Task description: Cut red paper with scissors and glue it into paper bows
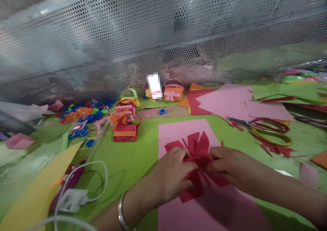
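A red paper flower (198, 149) with cut, pointed petals lies on a pink paper sheet (176, 132) in the middle of the green table. My left hand (172, 173) presses and pinches its left side, fingers curled on the red paper. My right hand (227, 164) grips its right side, fingers closed on the petals. The lower part of the flower is hidden under both hands. A metal bangle (122, 212) sits on my left wrist.
Scissors (270, 130) with red and yellow handles lie at the right among red scraps. Small paper baskets (126, 127) and blue bottle caps (84, 113) stand at the left. A white charger and cable (74, 198) lie front left. Perforated metal screen (163, 37) behind.
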`<state>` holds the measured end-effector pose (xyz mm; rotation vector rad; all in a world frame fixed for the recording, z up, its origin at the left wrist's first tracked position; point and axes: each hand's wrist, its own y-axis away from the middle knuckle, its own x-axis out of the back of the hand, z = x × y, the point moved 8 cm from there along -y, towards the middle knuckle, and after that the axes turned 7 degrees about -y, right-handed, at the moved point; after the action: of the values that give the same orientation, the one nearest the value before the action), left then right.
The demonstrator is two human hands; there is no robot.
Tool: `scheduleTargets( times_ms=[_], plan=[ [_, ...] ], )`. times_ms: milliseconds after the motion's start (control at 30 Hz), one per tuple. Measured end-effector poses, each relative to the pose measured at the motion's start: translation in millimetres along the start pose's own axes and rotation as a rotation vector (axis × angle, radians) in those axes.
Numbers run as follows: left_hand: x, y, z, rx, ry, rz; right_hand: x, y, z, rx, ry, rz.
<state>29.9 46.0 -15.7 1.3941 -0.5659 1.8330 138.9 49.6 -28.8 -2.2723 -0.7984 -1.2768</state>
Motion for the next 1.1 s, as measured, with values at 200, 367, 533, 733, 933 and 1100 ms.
scheduleTargets(
  times_ms=[200,367,533,733,933,1100],
  plan=[
    [-6.1,1,-6,-0.004,0.004,-0.04,29,3,21,-0.083,-0.016,0.15],
    [-2.6,0,-9,-0.015,0.005,-0.002,29,7,27,-0.146,0.028,0.066],
    [-2.4,1,-7,-0.042,-0.025,0.008,28,12,39,-0.231,0.121,-0.007],
    [-6.1,6,0,-0.07,-0.039,0.007,30,18,55,-0.296,0.173,0.031],
    [-11.5,5,0,-0.022,-0.045,-0.028,30,11,59,-0.349,0.092,0.148],
    [-14.4,3,0,0.016,-0.084,-0.027,30,-2,53,-0.396,-0.063,0.364]
  ],
)
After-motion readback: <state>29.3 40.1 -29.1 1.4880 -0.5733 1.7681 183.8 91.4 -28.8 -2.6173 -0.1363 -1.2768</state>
